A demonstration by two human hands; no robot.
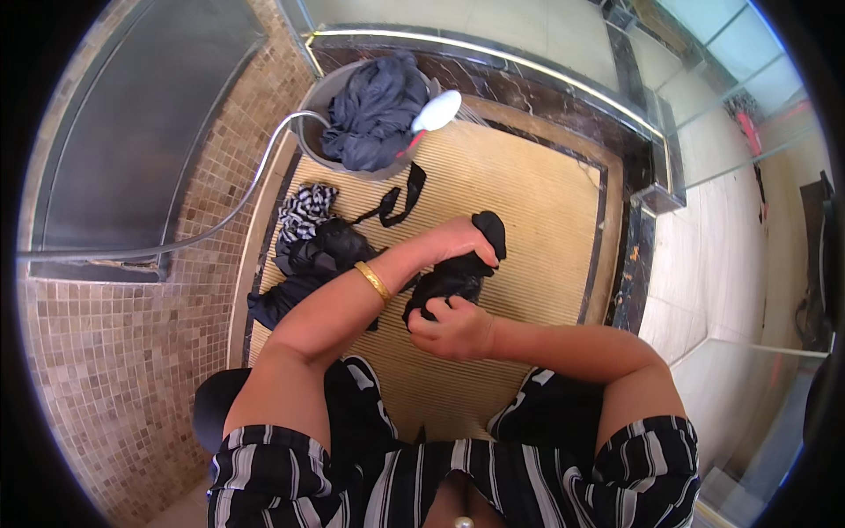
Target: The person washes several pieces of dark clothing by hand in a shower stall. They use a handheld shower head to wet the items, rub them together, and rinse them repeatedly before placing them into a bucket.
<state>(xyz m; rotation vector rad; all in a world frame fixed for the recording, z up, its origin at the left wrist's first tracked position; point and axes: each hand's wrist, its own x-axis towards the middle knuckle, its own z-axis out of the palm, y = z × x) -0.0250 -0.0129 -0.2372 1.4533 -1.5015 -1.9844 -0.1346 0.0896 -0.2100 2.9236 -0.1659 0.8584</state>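
A bunched black cloth (455,277) lies on the ribbed floor before me, between my hands. My left hand (470,239), below a gold bangle on the forearm, grips its far end, with a dark flap sticking out past the knuckles. My right hand (455,327) has its fingers curled into the near end of the cloth. To the left lie a heap of black garments (323,254) and a crumpled black-and-white patterned cloth (307,211). A narrow black strap (403,204) curves over the floor beyond my left forearm.
Beyond the clothes stands a grey bucket (310,142) heaped with dark wet-looking cloth (379,109). A white-headed brush (437,111) with a red part rests at its rim. A grey hose (254,181) runs into the bucket from the left. Dark marble edging (561,109) and glass panels border the floor.
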